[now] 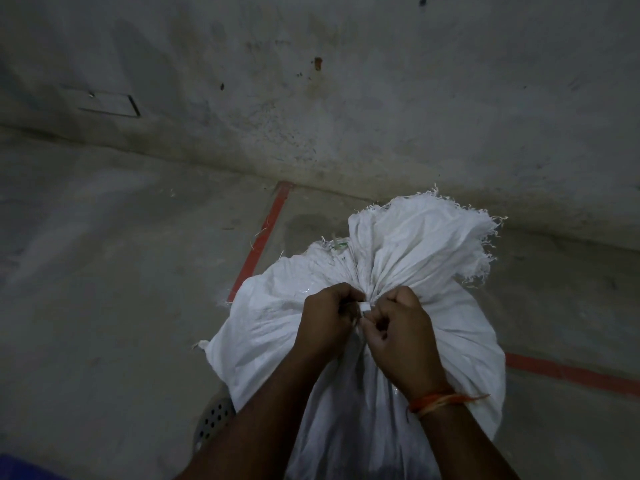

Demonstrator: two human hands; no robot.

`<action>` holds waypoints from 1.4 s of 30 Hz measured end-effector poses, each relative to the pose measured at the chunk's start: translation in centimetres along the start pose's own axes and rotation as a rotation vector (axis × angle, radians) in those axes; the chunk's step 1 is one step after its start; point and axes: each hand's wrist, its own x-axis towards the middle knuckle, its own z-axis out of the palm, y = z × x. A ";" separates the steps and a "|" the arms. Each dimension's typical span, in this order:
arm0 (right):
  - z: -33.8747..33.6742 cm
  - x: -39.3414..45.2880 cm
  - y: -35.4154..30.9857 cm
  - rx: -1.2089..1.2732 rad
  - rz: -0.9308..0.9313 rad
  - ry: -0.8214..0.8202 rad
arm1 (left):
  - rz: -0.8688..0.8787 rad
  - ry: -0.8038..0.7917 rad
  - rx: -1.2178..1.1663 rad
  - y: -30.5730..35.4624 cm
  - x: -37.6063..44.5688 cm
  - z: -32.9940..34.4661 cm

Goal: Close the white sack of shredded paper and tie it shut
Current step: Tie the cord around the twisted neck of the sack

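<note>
Left hand [327, 315] and right hand [403, 327], fingers pinched shut on thin white tie strip [364, 308] at gathered neck of white woven sack [415, 244]. Risk: slack lets neck spread toward 12 o'clock.

Red floor tape [266, 233], stained wall [311, 98], perhaps a perforated stool [213, 420].

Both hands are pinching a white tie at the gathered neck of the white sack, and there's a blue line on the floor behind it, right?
Not quite: in the head view the floor line is red. Left hand and right hand do pinch the white tie at the white woven sack's gathered neck.
</note>
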 end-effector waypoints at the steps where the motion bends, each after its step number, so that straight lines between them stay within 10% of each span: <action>1: 0.3 -0.1 -0.1 -0.012 0.006 0.006 | -0.010 0.002 -0.007 0.0 0.0 0.0; 42: 1.1 0.3 0.4 0.239 0.307 -0.032 | -0.046 -0.082 -0.049 -0.1 0.0 -0.2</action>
